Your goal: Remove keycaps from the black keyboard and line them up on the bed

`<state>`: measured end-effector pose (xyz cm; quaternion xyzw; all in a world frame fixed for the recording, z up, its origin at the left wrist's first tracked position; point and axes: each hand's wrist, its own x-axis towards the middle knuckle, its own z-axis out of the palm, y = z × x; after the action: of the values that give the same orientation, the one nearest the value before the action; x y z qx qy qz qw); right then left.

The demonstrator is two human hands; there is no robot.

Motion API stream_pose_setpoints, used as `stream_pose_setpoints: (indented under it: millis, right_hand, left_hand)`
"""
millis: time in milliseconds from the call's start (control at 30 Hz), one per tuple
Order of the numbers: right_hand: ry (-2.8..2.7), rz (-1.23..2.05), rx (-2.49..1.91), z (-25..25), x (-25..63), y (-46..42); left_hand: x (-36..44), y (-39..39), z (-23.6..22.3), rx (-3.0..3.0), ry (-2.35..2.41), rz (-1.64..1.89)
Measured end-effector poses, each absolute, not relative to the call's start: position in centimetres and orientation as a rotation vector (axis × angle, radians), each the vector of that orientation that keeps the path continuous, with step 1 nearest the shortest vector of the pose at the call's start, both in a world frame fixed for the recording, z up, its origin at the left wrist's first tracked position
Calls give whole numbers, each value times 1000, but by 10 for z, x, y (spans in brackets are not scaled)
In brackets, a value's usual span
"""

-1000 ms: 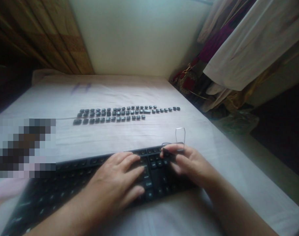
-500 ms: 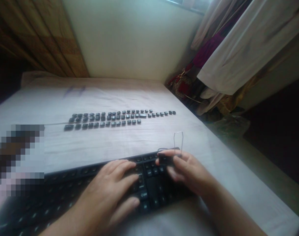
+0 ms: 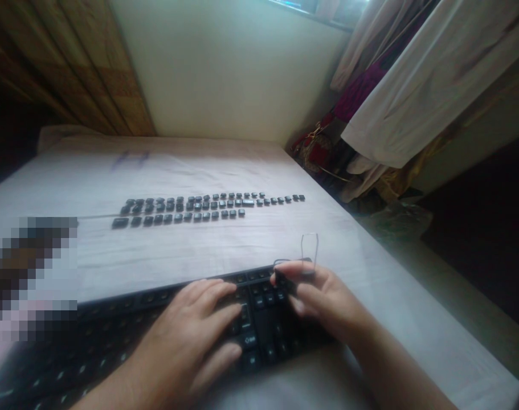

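Observation:
A black computer keyboard (image 3: pixel 265 326) lies on the pale sheet, with many key positions bare of caps. My left hand (image 3: pixel 193 327) rests palm down across its right-of-middle part, fingers stretched and apart, touching the keys. Above the keyboard's right end, my right hand (image 3: pixel 327 299) pinches a keycap puller (image 3: pixel 285 282) between thumb and fingers. The puller has a dark handle and thin wire loops; one loop sticks up above the fingers, another toward the left. No cap shows in its wires. The fingers hide part of the handle.
Beyond the keyboard, several rows of loose black keycaps (image 3: pixel 205 216) lie on the white sheet (image 3: pixel 191 245). A pixelated patch (image 3: pixel 31 279) covers the left edge. Clothes (image 3: pixel 396 114) hang at the right, beyond the sheet's edge. A curtain (image 3: pixel 88 74) hangs at back left.
The puller's handle has turned a little in my right hand, and my right thumb has shifted slightly left and down. My left hand stays in place on the keyboard.

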<state>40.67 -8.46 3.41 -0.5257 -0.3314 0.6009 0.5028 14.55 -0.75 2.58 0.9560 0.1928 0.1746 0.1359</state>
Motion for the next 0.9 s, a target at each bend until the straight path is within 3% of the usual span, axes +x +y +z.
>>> stream_pose_setpoints:
  millis: [500,733,900]
  right_hand:
    - [-1103,1090,-1525,46,396,-86]
    - [-1394,581,-1569,45,397,-82]
    - [-1600,457,-1546,49,404,-76]
  left_hand:
    - [145,-6,24,2804,555,525]
    - [144,-8,27,2750,590,491]
    - [142,-7,20,2814,528,605]
